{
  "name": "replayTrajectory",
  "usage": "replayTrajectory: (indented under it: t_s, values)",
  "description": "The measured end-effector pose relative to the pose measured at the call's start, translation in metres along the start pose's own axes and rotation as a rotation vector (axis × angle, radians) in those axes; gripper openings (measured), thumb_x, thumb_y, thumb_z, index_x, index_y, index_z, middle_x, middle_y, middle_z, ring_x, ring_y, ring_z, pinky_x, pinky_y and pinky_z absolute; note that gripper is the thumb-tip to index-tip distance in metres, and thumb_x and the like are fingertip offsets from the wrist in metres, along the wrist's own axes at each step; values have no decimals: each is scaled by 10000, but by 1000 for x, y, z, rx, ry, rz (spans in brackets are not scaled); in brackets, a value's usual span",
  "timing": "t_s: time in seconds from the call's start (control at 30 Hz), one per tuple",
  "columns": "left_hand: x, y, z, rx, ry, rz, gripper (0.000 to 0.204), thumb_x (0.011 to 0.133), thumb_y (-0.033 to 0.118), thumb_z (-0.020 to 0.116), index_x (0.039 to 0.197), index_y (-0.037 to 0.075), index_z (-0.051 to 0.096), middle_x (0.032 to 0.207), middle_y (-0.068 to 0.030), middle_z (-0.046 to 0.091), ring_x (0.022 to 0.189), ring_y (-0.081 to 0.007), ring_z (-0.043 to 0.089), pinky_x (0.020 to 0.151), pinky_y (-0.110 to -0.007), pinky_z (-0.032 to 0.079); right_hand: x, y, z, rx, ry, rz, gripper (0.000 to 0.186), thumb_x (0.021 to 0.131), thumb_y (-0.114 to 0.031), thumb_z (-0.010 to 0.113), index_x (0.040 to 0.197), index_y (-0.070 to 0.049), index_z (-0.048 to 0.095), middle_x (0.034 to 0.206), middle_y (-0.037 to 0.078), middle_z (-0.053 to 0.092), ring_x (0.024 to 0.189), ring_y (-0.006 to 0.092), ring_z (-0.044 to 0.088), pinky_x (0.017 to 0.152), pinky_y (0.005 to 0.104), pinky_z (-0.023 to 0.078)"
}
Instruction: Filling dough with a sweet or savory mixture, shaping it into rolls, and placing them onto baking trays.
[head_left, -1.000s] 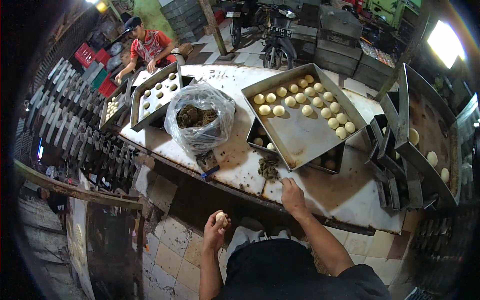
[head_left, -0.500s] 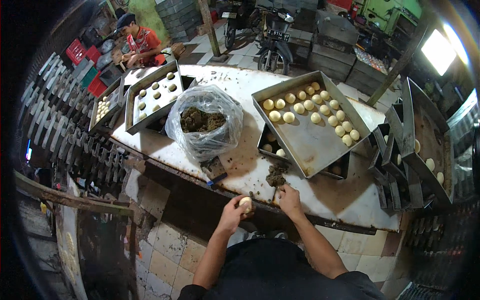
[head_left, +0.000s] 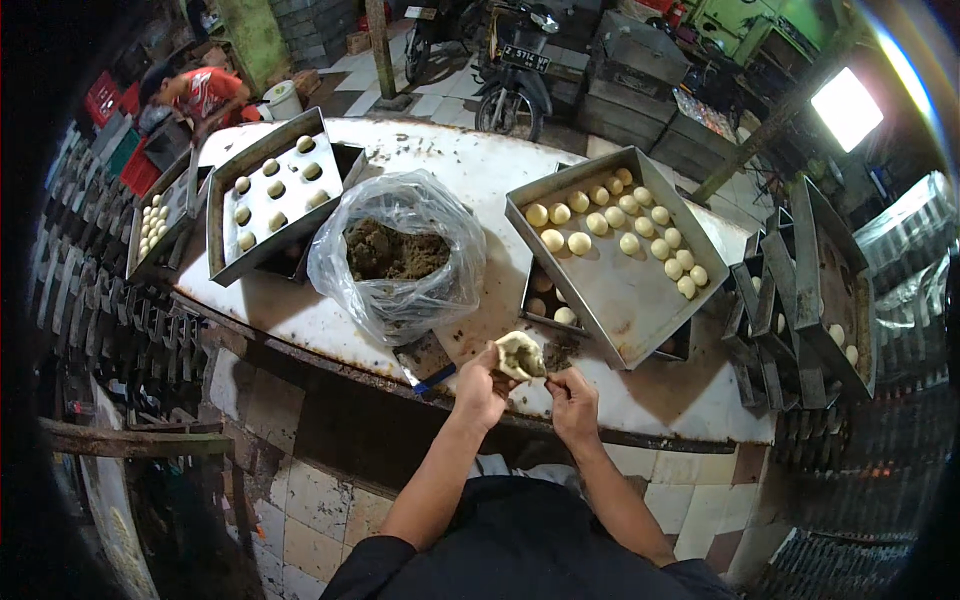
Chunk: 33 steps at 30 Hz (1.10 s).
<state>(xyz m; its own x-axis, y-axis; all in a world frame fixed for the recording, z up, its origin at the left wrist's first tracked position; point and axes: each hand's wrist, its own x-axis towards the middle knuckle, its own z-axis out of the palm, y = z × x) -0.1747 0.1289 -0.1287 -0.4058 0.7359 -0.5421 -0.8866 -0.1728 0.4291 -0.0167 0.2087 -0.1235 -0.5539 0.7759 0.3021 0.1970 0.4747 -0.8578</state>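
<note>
My left hand (head_left: pixel 482 390) is closed around a piece of pale dough (head_left: pixel 507 347), opened out into a cup. Dark brown filling (head_left: pixel 526 362) sits in its hollow. Close by on the right, my right hand (head_left: pixel 574 403) has its fingers pinched together at the dough's edge; what they hold is too small to make out. Behind my left hand stands a clear plastic bag (head_left: pixel 335 265) with crumbly brown filling (head_left: pixel 400 250) inside. A metal tray (head_left: pixel 630 310) to the right bears several round dough balls (head_left: pixel 629 243).
A blue-edged flat tool (head_left: pixel 434 380) lies by the bag at the white table's front edge. Another tray (head_left: pixel 222 262) with spaced dough balls stands at the left, stacked trays (head_left: pixel 835 300) at the right. A person in red (head_left: pixel 208 95) bends beyond the far left corner; a motorbike (head_left: pixel 512 85) stands behind.
The dough in my left hand, a closed lump before, is now spread open with filling in it. Both hands have come closer together. The person in red has bent lower.
</note>
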Motion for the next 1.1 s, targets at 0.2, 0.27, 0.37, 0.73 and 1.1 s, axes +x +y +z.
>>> replayTrajectory:
  t_s: [0.2, 0.27, 0.37, 0.73, 1.1]
  values:
    - [2, -3, -16, -5, 32, 159, 392, 1118, 291, 392, 1307, -18, 543, 1261, -162, 630, 1132, -312, 662, 965, -504, 591, -28, 90, -36, -342, 50, 90, 81, 941, -77, 650, 993, -15, 649, 932, 171, 599, 865, 371, 599, 755, 454, 489]
    - [-26, -3, 21, 60, -42, 151, 409, 1107, 329, 425, 1302, -6, 555, 1241, -150, 639, 1102, -306, 669, 955, -506, 591, -29, 124, -49, -590, -13, 32, 226, 963, -164, 655, 1158, -50, 664, 1085, 169, 602, 1055, 395, 556, 902, 521, 459]
    - [-50, -25, 44, 131, -16, 170, 373, 1097, 312, 460, 1266, 7, 593, 1171, -111, 679, 1045, -242, 697, 898, -431, 609, -25, 114, -58, -660, -71, 26, 412, 932, -134, 694, 1328, -53, 615, 1214, 179, 601, 1143, 355, 565, 935, 465, 490]
    - [-163, -98, 120, 464, -33, 408, 433, 1075, 231, 541, 1423, -18, 476, 1280, -85, 592, 1145, -141, 601, 982, -289, 497, 10, -37, -129, 904, -556, 139, 632, 807, 24, 792, 1405, -27, 595, 1465, 121, 471, 1334, 221, 503, 1097, 336, 446]
    - [-246, -114, 120, 504, -109, 717, 456, 940, 162, 757, 1326, 24, 556, 941, 14, 550, 905, -82, 585, 811, -235, 487, -78, -122, -185, 740, -422, -237, 456, 805, 73, 768, 1239, 2, 649, 1126, 92, 658, 1011, 174, 659, 898, 293, 537]
